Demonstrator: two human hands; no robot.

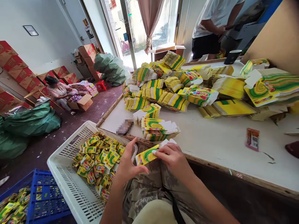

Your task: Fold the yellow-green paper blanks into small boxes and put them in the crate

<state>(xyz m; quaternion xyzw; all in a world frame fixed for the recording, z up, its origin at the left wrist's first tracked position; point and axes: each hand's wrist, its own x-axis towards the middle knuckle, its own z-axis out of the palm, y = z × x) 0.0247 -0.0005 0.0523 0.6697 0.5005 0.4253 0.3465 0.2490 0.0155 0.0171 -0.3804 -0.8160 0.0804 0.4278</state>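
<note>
My right hand (174, 157) grips a small yellow and green printed carton (147, 156) above my lap, its white flaps sticking up by the fingers. Beside the carton's left end is my left hand (127, 165), thumb and fingers spread apart and holding nothing. To the left of that hand, a white plastic crate (67, 174) holds a heap of small yellow packets (100, 158). On the table edge just beyond my hands lies a stack of flattened yellow cartons (158, 127).
Piles of bundled flat cartons (163, 90) cover the back of the white table (221, 140). A small brown packet (252, 139) and a dark mug (233, 57) are on it. A blue crate (46, 196) stands lower left. One person (62, 93) sits at left; another (212, 28) stands behind the table.
</note>
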